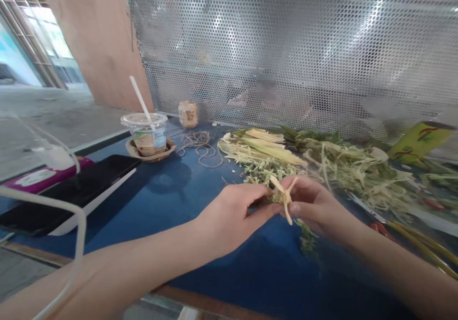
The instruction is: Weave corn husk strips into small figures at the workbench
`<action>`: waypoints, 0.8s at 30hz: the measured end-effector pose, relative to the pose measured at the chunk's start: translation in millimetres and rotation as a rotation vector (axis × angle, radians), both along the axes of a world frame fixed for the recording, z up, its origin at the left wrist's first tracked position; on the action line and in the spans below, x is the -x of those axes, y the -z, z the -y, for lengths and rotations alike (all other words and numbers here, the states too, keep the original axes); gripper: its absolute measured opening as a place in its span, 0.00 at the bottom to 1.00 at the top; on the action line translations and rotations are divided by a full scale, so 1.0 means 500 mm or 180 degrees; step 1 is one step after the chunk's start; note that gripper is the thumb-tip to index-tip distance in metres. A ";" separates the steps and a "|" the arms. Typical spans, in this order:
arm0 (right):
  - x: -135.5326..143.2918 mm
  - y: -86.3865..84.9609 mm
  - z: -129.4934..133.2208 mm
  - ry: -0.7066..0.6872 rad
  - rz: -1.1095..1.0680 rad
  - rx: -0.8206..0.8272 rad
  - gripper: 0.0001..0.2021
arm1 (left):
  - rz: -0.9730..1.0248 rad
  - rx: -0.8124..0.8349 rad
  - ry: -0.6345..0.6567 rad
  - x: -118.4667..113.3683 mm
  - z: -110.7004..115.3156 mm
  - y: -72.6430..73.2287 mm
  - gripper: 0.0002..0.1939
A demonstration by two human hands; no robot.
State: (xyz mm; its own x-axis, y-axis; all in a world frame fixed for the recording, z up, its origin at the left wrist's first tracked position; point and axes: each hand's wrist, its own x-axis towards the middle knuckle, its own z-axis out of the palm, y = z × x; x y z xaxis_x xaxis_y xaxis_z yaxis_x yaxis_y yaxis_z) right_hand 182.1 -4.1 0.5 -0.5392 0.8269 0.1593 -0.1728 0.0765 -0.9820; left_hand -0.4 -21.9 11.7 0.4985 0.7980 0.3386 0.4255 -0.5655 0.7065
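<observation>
Seen from my distant post, two hands meet over a blue bench (pixel 143 210) — the left hand (pixel 231 215) and the right hand (pixel 317 205) together, thumbs and fingers pinched on a small plant bundle (pixel 275 197). The bundle sits near the bench's front edge; taking it as the dial's centre and the perforated metal screen (pixel 250 48) as 12 o'clock, a pale strip (pixel 285 197) crosses its face. The strip's long axis runs from 11 to just short of 6 o'clock, with another end at 1. I judge the two-sided pinch steadies the bundle and stops the strip slipping. Whether the leafy sprig (pixel 307 239) at 5 o'clock hangs from it, I cannot tell.

Pale stalks (pixel 265 146) lie at 11 o'clock, shredded leaves (pixel 358 174) at 2 — probably set there for short reaches. Scissors (pixel 374 213) rest at 3, blades toward 10, apparently handy for the right hand. At 10, looped string (pixel 196 141) lies near a drink cup (pixel 145 136) in a shallow bowl (pixel 150 158), which likely guards against spills.
</observation>
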 end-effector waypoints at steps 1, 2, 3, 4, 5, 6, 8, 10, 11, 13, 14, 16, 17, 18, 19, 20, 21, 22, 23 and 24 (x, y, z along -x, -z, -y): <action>-0.002 -0.002 0.002 0.0061 0.0123 -0.0241 0.12 | 0.0052 -0.0012 0.0018 0.000 -0.002 0.000 0.09; -0.005 -0.004 0.005 0.0136 0.0237 -0.0467 0.14 | 0.0118 -0.0025 0.0017 -0.001 -0.002 0.001 0.09; -0.006 -0.005 0.009 0.0190 0.0337 -0.0656 0.15 | 0.0190 -0.0029 0.0006 -0.002 -0.003 0.001 0.09; -0.007 -0.005 0.012 0.0205 0.0415 -0.0789 0.17 | 0.0256 -0.0026 -0.0006 -0.003 -0.003 0.001 0.10; -0.007 -0.004 0.015 0.0182 0.0480 -0.0860 0.19 | 0.0319 -0.0027 -0.0011 -0.004 -0.003 0.001 0.11; -0.006 -0.003 0.018 0.0124 0.0533 -0.0886 0.21 | 0.0368 -0.0035 -0.0008 -0.006 -0.003 0.002 0.13; -0.001 0.001 0.021 0.0033 0.0592 -0.0846 0.26 | 0.0405 -0.0110 0.0006 -0.009 -0.004 0.005 0.15; 0.005 0.003 0.021 0.0124 0.0541 -0.0781 0.25 | 0.0374 -0.0293 0.0017 -0.010 -0.004 0.009 0.14; 0.008 0.002 0.021 0.0191 0.0475 -0.0745 0.22 | 0.0343 -0.0389 0.0019 -0.010 -0.004 0.011 0.14; 0.012 0.000 0.020 0.0232 0.0297 -0.0627 0.16 | 0.0279 -0.0533 0.0076 -0.009 -0.004 0.013 0.10; 0.012 -0.001 0.020 0.0196 0.0202 -0.0552 0.13 | 0.0251 -0.0578 0.0141 -0.007 -0.003 0.013 0.08; 0.012 -0.003 0.021 0.0083 0.0053 -0.0375 0.11 | 0.0191 -0.0612 0.0312 -0.004 -0.002 0.010 0.06; 0.012 -0.004 0.022 0.0053 -0.0001 -0.0287 0.10 | 0.0158 -0.0615 0.0405 -0.002 -0.001 0.009 0.06; 0.011 -0.005 0.023 0.0044 -0.0042 -0.0211 0.10 | 0.0132 -0.0632 0.0483 -0.001 0.000 0.007 0.06; 0.011 -0.005 0.024 0.0053 -0.0078 -0.0159 0.10 | 0.0108 -0.0685 0.0531 0.000 0.001 0.006 0.06; 0.010 -0.006 0.024 0.0059 -0.0095 -0.0124 0.11 | 0.0073 -0.0767 0.0536 0.000 0.001 0.004 0.07; 0.008 -0.006 0.023 0.0066 -0.0092 -0.0110 0.11 | 0.0023 -0.0864 0.0509 0.000 0.001 0.004 0.08; 0.007 -0.006 0.022 0.0065 -0.0064 -0.0111 0.11 | -0.0053 -0.0956 0.0446 -0.001 0.002 0.004 0.09; 0.005 -0.006 0.021 0.0039 -0.0017 -0.0118 0.11 | -0.0154 -0.1031 0.0367 -0.001 0.001 0.004 0.10; 0.004 -0.006 0.019 -0.0008 0.0038 -0.0132 0.11 | -0.0279 -0.1078 0.0276 -0.002 0.001 0.004 0.12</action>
